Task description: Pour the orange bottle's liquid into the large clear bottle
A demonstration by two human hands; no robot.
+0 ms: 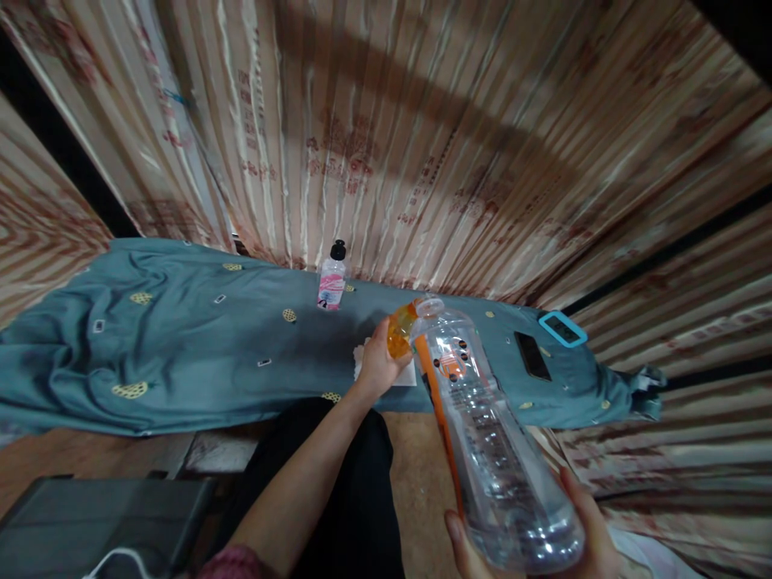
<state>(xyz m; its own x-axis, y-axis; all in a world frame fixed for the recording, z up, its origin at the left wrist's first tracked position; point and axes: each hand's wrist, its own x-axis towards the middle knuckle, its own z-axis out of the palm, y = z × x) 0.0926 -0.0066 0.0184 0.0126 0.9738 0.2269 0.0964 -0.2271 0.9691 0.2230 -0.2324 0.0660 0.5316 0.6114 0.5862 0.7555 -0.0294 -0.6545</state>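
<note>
My right hand (572, 547) holds a large clear plastic bottle (488, 434) by its base, tilted with the neck pointing away toward the table. The bottle has an orange strip down its side and looks empty. My left hand (379, 363) grips the orange cap (400, 331) at the bottle's mouth. Under my left hand a white folded tissue (408, 375) lies on the teal cloth (181, 354) that covers the table.
A small bottle (332, 279) with a pink label and black cap stands at the table's far edge. A black phone (531, 355) and a blue-framed device (562, 328) lie at the right end. Striped curtains hang behind. A dark box (96, 515) sits lower left.
</note>
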